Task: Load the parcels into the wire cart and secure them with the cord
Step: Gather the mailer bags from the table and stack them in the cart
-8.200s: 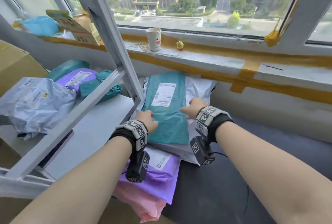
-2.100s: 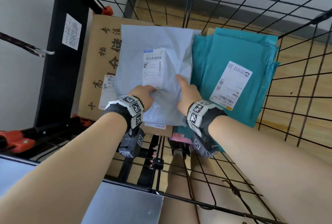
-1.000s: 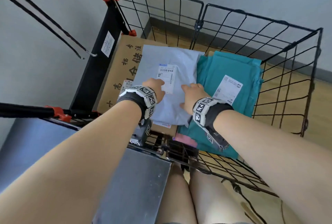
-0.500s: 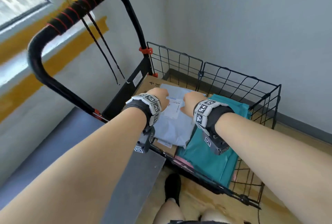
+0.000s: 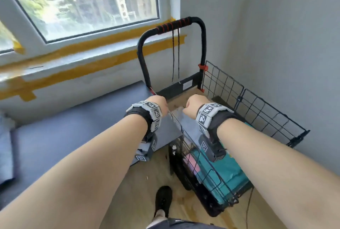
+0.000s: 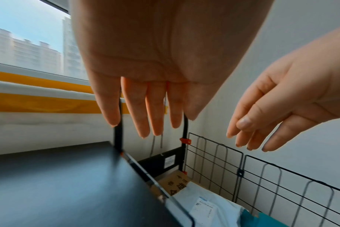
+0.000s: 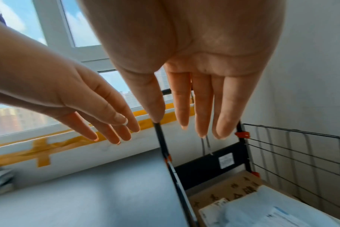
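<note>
The black wire cart [image 5: 257, 113] stands in the corner against the wall. It holds a teal parcel [image 5: 226, 170], a pale grey parcel [image 6: 210, 205] and a cardboard box [image 7: 229, 188]; a pink parcel [image 5: 191, 162] shows low through the wires. Dark cord [image 5: 175, 54] is wound round the cart handle [image 5: 173, 24], and two ends hang down from it. My left hand [image 5: 158, 102] and right hand [image 5: 194, 105] hover side by side above the cart, below the handle. Both wrist views show straight fingers holding nothing: the left hand [image 6: 145, 119] and the right hand [image 7: 190, 119].
A dark grey platform [image 5: 73, 127] runs along the cart's left side under the window sill [image 5: 92, 59], which has yellow tape on it. The grey wall closes the right side. My foot in a black shoe [image 5: 162, 201] stands on the wooden floor before the cart.
Both hands have lifted off the pale grey parcel and risen above the cart towards the handle. The head view has tilted up to show the handle and window.
</note>
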A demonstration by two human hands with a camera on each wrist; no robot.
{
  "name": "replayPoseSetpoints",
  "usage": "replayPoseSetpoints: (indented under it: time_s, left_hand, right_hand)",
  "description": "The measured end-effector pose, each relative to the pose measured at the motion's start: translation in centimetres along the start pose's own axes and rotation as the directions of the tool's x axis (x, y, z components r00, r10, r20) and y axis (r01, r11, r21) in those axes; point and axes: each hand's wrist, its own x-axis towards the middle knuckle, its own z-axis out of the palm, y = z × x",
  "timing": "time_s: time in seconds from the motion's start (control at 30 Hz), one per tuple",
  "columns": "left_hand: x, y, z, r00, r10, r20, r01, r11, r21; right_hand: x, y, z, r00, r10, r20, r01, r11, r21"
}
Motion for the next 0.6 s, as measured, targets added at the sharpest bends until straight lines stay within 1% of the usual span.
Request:
replayPoseSetpoints:
  time_s: [0.03, 0.07, 0.13, 0.2, 0.3, 0.43, 0.6]
  left_hand:
    - [-1.9, -1.6, 0.0, 0.999, -0.054, -0.005, 0.054, 0.998, -0.019]
    - [-3.2, -2.8, 0.1, 0.995, -0.102, -0.004, 0.102, 0.994, -0.047]
    - [-6.1, -6.0, 0.2, 0.981, -0.195, -0.021, 0.190, 0.973, -0.129]
    - [-9.0, -9.4, 0.6, 0.961, -0.273, -0.037, 0.261, 0.946, -0.194]
    - [-12.8, -13.8, 1.6, 0.925, -0.375, -0.059, 0.349, 0.902, -0.255]
    - [-17.6, -19.6, 3.5, 0.879, -0.471, -0.067, 0.433, 0.851, -0.297]
    - [-24.7, -28.5, 6.8, 0.805, -0.586, -0.093, 0.519, 0.771, -0.370]
  right_hand:
    - [-0.6, -1.6, 0.3, 0.998, -0.059, -0.001, 0.059, 0.998, -0.019]
    - [-1.1, -2.8, 0.7, 0.996, -0.086, 0.007, 0.086, 0.996, -0.033]
    - [-2.5, -6.2, 1.3, 0.981, -0.192, 0.011, 0.192, 0.980, -0.057]
    - [-4.0, -9.8, 2.0, 0.957, -0.289, 0.031, 0.291, 0.952, -0.090]
    - [-5.8, -14.6, 3.5, 0.915, -0.398, 0.069, 0.404, 0.903, -0.147]
    - [-8.5, -21.2, 6.2, 0.861, -0.499, 0.098, 0.508, 0.843, -0.177]
    - [-12.2, -30.9, 11.6, 0.789, -0.596, 0.145, 0.614, 0.768, -0.183]
